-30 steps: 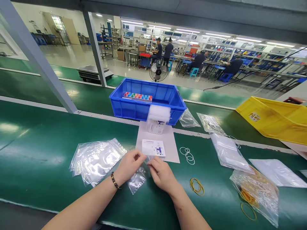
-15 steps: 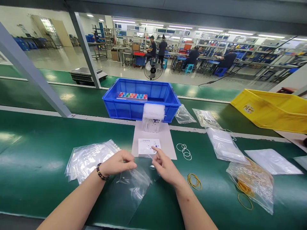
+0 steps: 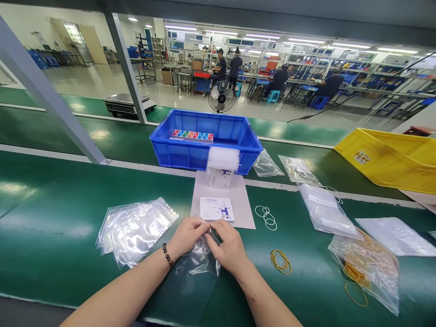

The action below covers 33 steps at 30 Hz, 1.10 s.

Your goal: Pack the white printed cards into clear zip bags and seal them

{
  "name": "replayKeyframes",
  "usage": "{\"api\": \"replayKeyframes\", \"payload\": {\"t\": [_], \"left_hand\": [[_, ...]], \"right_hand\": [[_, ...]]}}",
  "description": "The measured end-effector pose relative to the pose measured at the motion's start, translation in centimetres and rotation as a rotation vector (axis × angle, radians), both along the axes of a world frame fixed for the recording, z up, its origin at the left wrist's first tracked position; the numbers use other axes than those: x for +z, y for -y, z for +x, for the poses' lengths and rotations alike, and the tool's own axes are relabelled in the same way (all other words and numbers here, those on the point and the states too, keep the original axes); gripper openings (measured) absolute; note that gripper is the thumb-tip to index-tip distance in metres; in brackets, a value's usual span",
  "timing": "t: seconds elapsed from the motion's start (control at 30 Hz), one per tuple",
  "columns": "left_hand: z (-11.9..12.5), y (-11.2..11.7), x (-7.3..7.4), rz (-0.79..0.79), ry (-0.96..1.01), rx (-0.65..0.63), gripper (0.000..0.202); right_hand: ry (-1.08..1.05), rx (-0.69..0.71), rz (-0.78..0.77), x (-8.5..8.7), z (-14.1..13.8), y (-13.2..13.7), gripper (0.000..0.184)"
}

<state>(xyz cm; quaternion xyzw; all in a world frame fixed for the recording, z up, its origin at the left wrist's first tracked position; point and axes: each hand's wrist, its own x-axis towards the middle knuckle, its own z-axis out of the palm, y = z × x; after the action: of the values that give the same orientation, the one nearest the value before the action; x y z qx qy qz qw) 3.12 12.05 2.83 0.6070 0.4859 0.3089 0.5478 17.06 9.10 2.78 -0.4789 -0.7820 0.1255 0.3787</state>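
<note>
Left hand point(image 3: 185, 238) and right hand point(image 3: 227, 245), apart a moment ago, now meet, both pinching bag point(image 3: 200, 260), six o'clock of cards point(image 3: 215, 208), seemingly parting its mouth.

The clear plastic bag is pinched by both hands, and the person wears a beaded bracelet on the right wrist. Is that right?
Not quite: the head view shows the beaded bracelet on the wrist of the left hand. The clear plastic bag is indeed pinched by that and the right hand.
</note>
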Motion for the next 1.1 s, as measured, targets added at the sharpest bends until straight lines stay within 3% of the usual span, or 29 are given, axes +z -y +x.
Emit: {"api": "replayKeyframes", "payload": {"t": [0.27,0.47,0.53,0.63,0.7,0.77,0.83,0.97,1.03,1.1], "left_hand": [[-0.2,0.5,0.2,0.115,-0.148,-0.122,0.036],[-0.3,0.7,0.9,0.113,-0.222,-0.167,0.034],[-0.5,0.5,1.0,0.081,-0.184,-0.154,0.034],[-1.0,0.1,1.0,0.061,-0.124,-0.108,0.034],[-1.4,-0.3,1.1,0.047,-0.114,-0.096,0.033],[-2.0,-0.5,1.5,0.04,-0.126,-0.136,0.034],[-2.6,-0.5,2.1,0.039,-0.117,-0.256,0.033],[-3.7,0.1,3.7,0.141,-0.036,-0.565,0.024],[-3.7,0.4,4.2,0.281,-0.041,-0.599,0.023],[-3.4,0.6,4.2,0.424,-0.118,-0.555,0.023]], "right_hand": [[0.066,-0.053,-0.017,0.0,0.1,-0.1,0.024],[0.19,-0.294,0.172,-0.7,0.6,-0.8,0.028],[0.181,-0.23,0.214,-0.4,1.0,-0.8,0.023],[0.213,0.014,0.245,0.1,1.4,-0.6,0.017],[0.274,0.091,0.231,0.3,1.6,-0.5,0.018],[0.301,0.12,0.194,0.5,1.8,-0.5,0.02],[0.246,0.154,0.127,0.7,2.3,-0.6,0.022],[0.078,0.232,-0.196,1.9,3.3,-0.6,0.022],[0.058,0.298,-0.362,2.4,3.5,-0.5,0.022],[0.042,0.36,-0.454,2.6,3.3,-0.5,0.023]]}}
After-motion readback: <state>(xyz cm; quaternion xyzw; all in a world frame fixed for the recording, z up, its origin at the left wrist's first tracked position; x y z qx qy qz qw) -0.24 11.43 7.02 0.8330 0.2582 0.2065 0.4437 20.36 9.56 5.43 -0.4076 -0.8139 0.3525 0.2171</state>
